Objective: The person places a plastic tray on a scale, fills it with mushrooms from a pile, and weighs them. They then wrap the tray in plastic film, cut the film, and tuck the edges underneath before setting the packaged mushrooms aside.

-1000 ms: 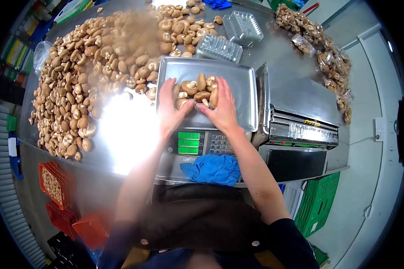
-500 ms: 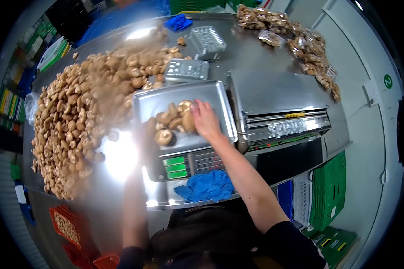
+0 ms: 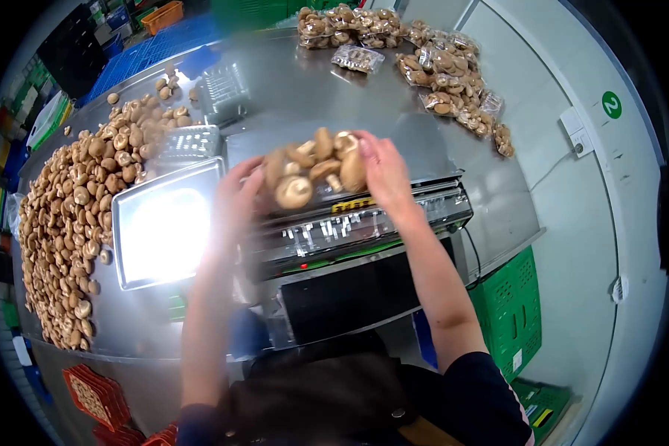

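Observation:
Between my two hands is a group of brown mushrooms (image 3: 323, 163), held together over the wrapping machine (image 3: 342, 227). They keep their arrangement, apparently in a clear tray that hardly shows. My left hand (image 3: 238, 193), blurred by glare, grips the left side. At the right end my right hand (image 3: 385, 175) has its fingers closed round the edge. Left of the machine, the metal scale pan (image 3: 217, 175) bears only a strong light reflection.
A large heap of loose mushrooms (image 3: 70, 238) covers the table's left side. Clear plastic trays (image 3: 189, 141) stand behind the scale. Several wrapped mushroom packs (image 3: 446, 67) lie at the back right. Green crates (image 3: 509, 312) are stacked below at right, red crates (image 3: 97, 398) at lower left.
The mushrooms have been lifted together off the scale pan and carried right, over the machine. My left hand has come up to their left side. The view has turned right.

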`<state>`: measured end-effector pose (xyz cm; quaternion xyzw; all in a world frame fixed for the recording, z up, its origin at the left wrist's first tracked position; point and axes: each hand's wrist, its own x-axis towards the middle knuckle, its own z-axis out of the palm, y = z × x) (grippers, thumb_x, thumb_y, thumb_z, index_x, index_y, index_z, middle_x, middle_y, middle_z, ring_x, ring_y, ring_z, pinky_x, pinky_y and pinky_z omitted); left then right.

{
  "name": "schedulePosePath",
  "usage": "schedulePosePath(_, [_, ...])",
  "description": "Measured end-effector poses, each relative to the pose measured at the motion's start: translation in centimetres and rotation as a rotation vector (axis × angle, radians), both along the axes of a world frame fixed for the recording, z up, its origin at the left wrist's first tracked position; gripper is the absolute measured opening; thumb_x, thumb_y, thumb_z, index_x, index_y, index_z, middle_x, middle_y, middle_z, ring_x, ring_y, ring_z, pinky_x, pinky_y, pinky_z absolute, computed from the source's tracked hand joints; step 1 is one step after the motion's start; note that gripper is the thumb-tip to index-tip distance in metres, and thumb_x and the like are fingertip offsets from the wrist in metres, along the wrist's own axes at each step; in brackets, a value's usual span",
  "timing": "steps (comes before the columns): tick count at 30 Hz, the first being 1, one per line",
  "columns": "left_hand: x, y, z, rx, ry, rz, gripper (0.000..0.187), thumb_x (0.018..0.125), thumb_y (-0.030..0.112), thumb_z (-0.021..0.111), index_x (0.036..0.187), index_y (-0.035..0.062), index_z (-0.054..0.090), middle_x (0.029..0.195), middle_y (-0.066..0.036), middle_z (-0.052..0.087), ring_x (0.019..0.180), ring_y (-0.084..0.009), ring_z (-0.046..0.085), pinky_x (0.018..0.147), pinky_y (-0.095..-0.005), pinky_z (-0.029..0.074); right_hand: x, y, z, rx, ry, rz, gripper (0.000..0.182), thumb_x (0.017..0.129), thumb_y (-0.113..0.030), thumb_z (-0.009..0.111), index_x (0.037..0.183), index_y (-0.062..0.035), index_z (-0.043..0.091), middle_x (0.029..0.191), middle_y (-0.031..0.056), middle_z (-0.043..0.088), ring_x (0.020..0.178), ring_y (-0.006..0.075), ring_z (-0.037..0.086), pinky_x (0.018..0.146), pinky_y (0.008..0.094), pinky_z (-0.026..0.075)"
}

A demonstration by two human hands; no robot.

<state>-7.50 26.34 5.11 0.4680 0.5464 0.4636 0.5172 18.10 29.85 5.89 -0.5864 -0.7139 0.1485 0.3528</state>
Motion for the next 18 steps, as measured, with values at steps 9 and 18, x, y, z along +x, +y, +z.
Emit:
schedulePosePath(9, [7.7,2.8,-2.4,-0.097,0.038,-0.049,0.039,0.096,0.02,0.052,0.13,0.0009,0.049,0.089,-0.008,0.061,0.077,-0.0126,0.059,0.068,-0.0258,0.051,11.4,3.5,-2.7,-0.251,0.071,0.11,0.039,0.096,-0.033,0.048,0.123,-0.0059,0.054,0.11,0.0177,0.061,0.096,0.034,0.061,0.084,0.0386,0.047])
schedulePosePath(18, [2.5,-4.3,2.0,0.611,1.428,-0.5,0.064,0.065,0.009,0.074,0.126,0.018,0.054,0.127,-0.013,0.048,0.115,-0.0313,0.046,0.103,-0.0469,0.035,22.3,-1.0,0.2,-0.066,-0.739,0.626,0.045,0.078,-0.009,0.065,0.119,-0.0256,0.058,0.137,0.0016,0.047,0.086,0.0259,0.065,0.073,0.0354,0.055])
